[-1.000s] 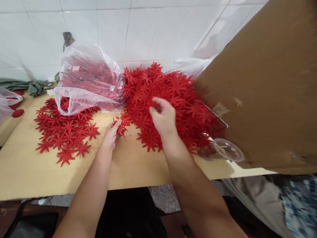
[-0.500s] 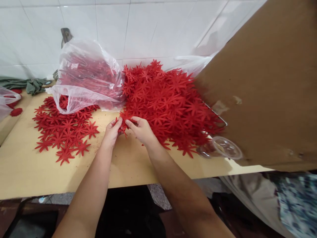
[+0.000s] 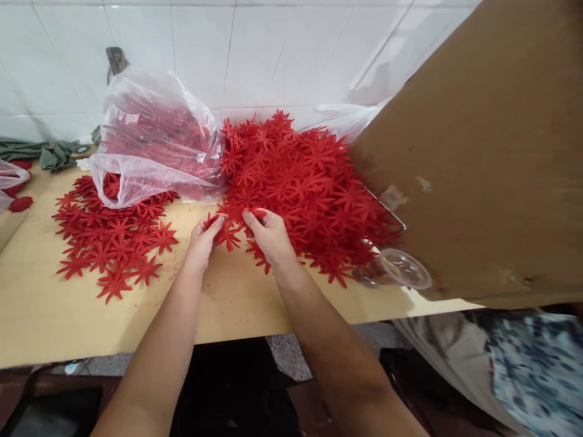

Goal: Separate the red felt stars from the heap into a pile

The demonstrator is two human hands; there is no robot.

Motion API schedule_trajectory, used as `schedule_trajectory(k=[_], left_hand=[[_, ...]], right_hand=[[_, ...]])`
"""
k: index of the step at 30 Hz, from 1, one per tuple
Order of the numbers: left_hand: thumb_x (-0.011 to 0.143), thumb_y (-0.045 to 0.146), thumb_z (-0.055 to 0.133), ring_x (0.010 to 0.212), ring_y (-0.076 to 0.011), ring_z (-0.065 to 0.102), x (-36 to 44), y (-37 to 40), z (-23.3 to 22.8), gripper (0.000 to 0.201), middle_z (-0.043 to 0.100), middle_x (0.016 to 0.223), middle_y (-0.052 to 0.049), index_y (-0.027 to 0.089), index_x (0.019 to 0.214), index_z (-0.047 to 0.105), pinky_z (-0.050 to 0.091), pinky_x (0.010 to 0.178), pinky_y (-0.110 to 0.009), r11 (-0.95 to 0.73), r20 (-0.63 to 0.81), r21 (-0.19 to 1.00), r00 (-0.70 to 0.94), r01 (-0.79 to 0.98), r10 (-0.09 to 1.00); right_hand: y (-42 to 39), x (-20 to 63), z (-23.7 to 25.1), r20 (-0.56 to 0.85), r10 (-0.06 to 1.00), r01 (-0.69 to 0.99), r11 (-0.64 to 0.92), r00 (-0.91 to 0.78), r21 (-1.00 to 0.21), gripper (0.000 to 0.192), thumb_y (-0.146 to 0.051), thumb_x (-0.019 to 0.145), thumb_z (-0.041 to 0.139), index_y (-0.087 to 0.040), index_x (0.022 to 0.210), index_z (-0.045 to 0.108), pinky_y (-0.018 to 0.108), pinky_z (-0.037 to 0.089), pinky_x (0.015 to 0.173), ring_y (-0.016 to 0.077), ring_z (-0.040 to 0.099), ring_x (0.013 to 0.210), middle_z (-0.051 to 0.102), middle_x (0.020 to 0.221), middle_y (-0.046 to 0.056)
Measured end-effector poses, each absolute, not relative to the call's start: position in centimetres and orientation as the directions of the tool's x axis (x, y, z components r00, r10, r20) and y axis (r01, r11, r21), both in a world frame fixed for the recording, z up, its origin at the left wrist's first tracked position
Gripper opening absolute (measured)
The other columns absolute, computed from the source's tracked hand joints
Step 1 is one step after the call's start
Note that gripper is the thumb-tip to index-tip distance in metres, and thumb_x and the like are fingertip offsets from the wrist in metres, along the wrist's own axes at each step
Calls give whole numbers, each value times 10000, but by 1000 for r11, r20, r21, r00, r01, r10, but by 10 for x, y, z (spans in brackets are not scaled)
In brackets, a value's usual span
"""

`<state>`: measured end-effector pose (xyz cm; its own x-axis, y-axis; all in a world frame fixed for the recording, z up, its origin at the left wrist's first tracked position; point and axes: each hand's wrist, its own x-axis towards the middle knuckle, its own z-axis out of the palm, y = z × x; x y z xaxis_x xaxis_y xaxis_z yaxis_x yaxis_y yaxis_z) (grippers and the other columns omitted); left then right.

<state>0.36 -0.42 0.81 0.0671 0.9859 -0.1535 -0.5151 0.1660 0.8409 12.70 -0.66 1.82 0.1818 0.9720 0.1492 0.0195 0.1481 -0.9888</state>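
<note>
Holding one red felt flower (image 3: 226,233) between both hands, I see my left hand (image 3: 203,238) pinching its left petals and my right hand (image 3: 269,235) closed on its right side, at the near edge of the flower heap (image 3: 300,182) on the desk (image 3: 54,315). A plastic bag (image 3: 150,142) lies just left.

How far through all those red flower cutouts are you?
Done, it seems: a flat spread of red flowers lies on the table, left of the hands. In hand: the left hand and right hand pinch a flower between them. Left: the big heap behind looks far larger, so probably mostly undone.
</note>
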Motion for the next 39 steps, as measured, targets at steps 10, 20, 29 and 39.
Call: schedule_trajectory(k=[10,20,29,39], left_hand=[[540,252,717,599,-78,579,5,-7,9,204,646,654,24,153,691,623,453,709,-239,139,-134,821,50,-554,990],[542,297,717,565,-70,575,6,-4,6,227,641,608,23,141,664,606,450,653,-209,194,-183,817,76,-542,980],[651,433,630,500,-47,489,3,-3,0,291,558,558,28,144,670,609,388,545,-185,183,-175,859,61,-478,983],[790,399,480,457,-61,483,0,-1,5,279,538,536,17,146,764,594,358,463,-190,355,-311,727,180,-588,933]], right_hand=[[-12,124,20,62,998,99,63,-11,-993,470,-628,614,544,-178,540,432,213,257,430,42,298,429,367,465,-67],[-10,124,26,19,999,43,21,-40,-999,445,-593,548,625,-184,636,474,204,341,472,54,402,479,446,529,-62],[10,141,26,139,989,152,130,46,-980,329,-498,637,587,-192,640,468,235,369,489,78,407,483,448,534,-44],[-3,163,51,631,775,867,330,-24,-373,567,-438,671,606,-164,1153,486,525,297,957,306,372,1156,461,1185,157]])
